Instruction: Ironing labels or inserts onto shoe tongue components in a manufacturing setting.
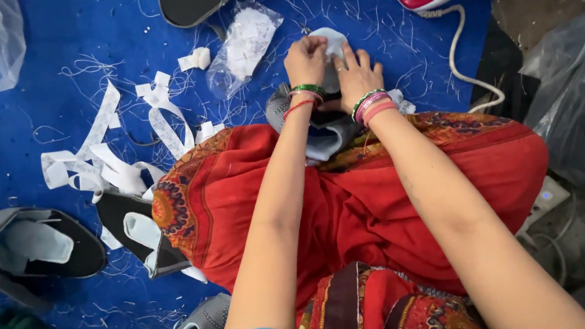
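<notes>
Left hand [306,60] pinching and right hand [356,76] pressing flat on a pale shoe piece [332,41], on blue cloth [57,43] beside paper strips [108,159].

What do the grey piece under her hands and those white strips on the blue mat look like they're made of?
The grey shoe upper looks like knitted mesh fabric: a fine dotted weave, matte and soft-folding. The white strips seem to be paper or thin backing tape, flat and curling loosely. The blue mat looks like felt-like cloth, strewn with threads.
</notes>
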